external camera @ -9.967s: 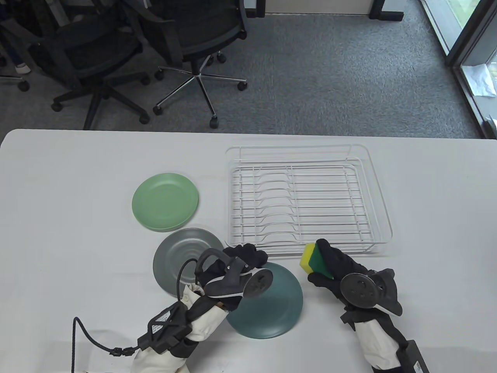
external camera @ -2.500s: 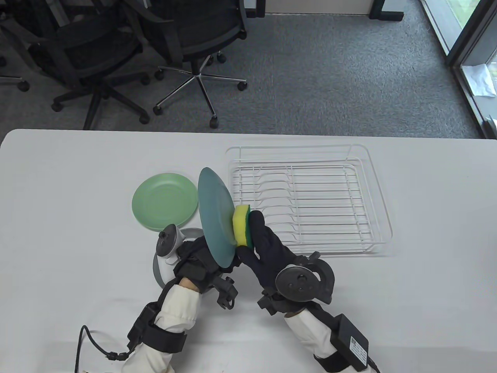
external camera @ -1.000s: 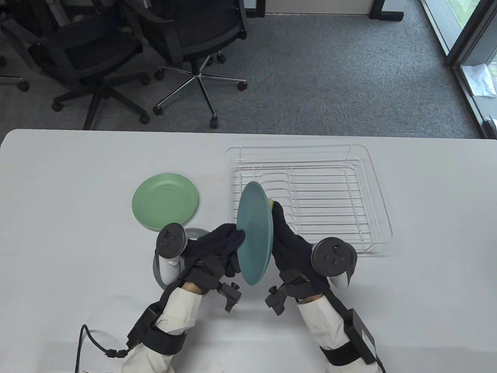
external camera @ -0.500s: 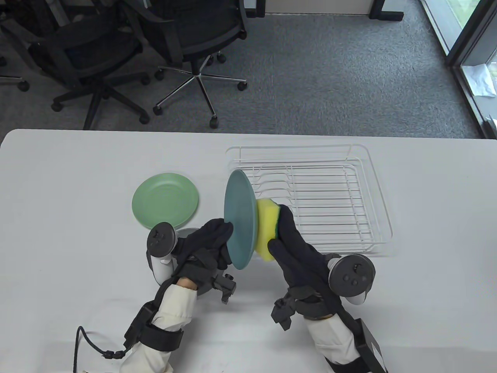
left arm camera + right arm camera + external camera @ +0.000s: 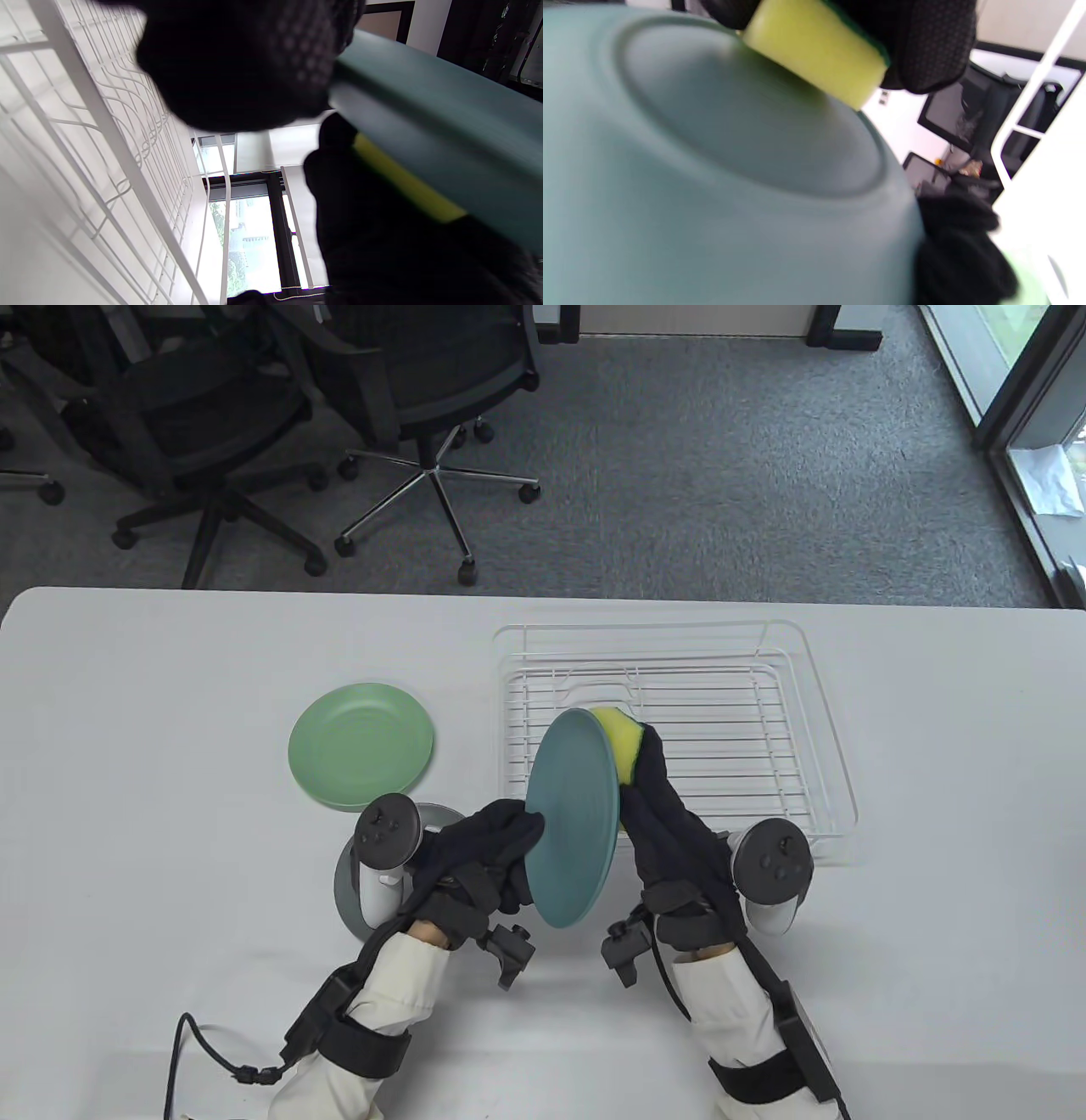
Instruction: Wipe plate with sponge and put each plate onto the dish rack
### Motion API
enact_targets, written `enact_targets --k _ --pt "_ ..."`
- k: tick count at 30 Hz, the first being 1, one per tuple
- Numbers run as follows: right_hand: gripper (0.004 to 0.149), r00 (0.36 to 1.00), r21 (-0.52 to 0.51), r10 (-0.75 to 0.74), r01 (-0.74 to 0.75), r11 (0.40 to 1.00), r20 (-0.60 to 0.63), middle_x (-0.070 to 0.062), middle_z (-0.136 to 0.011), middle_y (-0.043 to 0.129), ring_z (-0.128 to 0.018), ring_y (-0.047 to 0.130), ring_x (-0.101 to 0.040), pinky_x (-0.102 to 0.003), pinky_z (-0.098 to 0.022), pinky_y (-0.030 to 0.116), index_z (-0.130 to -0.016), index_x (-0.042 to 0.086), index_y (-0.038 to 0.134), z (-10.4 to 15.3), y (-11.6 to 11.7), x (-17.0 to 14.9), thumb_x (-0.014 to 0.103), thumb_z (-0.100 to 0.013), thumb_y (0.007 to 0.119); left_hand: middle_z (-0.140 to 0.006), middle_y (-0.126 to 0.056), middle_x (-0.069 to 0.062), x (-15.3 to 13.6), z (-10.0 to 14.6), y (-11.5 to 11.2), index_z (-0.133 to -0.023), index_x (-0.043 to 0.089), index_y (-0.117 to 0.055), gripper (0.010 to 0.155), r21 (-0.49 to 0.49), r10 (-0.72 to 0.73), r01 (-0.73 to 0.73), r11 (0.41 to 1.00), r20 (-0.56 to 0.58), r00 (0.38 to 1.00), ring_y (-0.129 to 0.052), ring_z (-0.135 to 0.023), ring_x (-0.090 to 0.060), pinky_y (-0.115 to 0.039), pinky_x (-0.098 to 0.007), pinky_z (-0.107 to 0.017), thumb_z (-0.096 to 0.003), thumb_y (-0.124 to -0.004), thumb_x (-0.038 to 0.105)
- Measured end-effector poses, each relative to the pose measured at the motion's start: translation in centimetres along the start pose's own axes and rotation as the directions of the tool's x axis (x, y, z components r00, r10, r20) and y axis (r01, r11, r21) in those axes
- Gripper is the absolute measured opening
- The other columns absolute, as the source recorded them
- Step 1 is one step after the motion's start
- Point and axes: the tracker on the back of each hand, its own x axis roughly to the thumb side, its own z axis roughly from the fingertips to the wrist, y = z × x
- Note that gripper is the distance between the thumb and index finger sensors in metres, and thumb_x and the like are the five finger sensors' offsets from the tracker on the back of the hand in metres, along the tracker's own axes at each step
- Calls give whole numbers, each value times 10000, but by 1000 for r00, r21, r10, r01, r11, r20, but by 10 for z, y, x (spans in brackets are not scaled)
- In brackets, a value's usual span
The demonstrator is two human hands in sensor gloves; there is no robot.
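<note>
Teal plate gripped on edge by left hand, exposing underside to sponge pinched in right hand.

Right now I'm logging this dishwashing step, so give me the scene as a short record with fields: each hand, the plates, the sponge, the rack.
left hand: grips the teal plate by its rim, holding it on edge above the table
right hand: holds the sponge, yellow side against the teal plate's far face
green plate: flat on the table, left of the rack
grey plate: flat on the table, mostly hidden under the left hand
dish rack: holds no plates
</note>
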Motion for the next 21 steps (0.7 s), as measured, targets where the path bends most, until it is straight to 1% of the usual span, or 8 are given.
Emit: enact_targets --k 3,5,8,11,13,15,17,21 --pt "655 999 81 -22 25 996 -38 -422 -1011 593 -819 753 -536 -533 -588 751 -1143 -41 222 -2 15 -9 304 -676 525 -461 -1047 -72 2 3 4 -794 -24 -872 424 52 43 -43 998 8 999 -1074 -171 -100 -923 -81 -7 -546 -734 292" --pt "654 996 142 -61 70 987 -70 -444 -990 589 -789 771 -537 -520 -566 770 -1136 -63 217 -2 25 -13 286 -674 520 -472 -1044 -67 3 4 12 -801 -20 -861 421 112 57 -59 992 16 998 -1077 -182 -96 -930 -74 -16 -552 -729 293" --pt "651 982 222 -145 169 960 -120 -452 -965 604 -738 813 -515 -483 -536 804 -1131 -92 222 -2 35 -16 276 -675 506 -482 -1038 -63 2 7 29 -807 -22 -851 420 194 76 -78 978 20 997 -1078 -195 -91 -934 -65 -27 -559 -725 293" --pt "652 945 269 -273 315 910 -182 -461 -960 584 -719 819 -507 -457 -528 814 -1126 -109 199 -2 38 -17 274 -684 487 -478 -1038 -60 0 8 43 -805 -29 -851 424 262 37 -41 964 21 999 -1076 -195 -84 -932 -60 -27 -560 -729 296" --pt "654 924 276 -330 375 885 -195 -461 -962 573 -723 815 -501 -445 -534 814 -1125 -112 183 -2 35 -15 279 -691 478 -478 -1038 -58 0 9 49 -803 -31 -851 426 297 -4 -3 955 23 1000 -1076 -196 -79 -932 -59 -28 -560 -730 296" --pt "661 913 265 -363 403 876 -189 -455 -969 562 -735 808 -491 -435 -542 812 -1126 -110 170 -1 29 -11 290 -698 474 -472 -1039 -59 1 9 54 -798 -39 -854 426 318 -42 33 947 23 999 -1078 -193 -69 -933 -56 -25 -560 -731 292" --pt "669 918 228 -363 391 891 -156 -455 -983 538 -759 783 -498 -442 -553 799 -1130 -96 155 -1 18 -4 296 -698 484 -474 -1038 -66 3 9 57 -796 -56 -850 426 348 -111 97 933 21 994 -1081 -193 -71 -937 -52 -25 -563 -723 277" --pt "678 937 148 -340 348 926 -78 -432 -1009 520 -793 757 -492 -447 -569 786 -1145 -47 159 -2 -8 1 310 -693 515 -490 -1033 -80 9 8 60 -802 -75 -833 427 373 -233 205 905 31 972 -1085 -204 -84 -943 -59 -32 -561 -720 259"
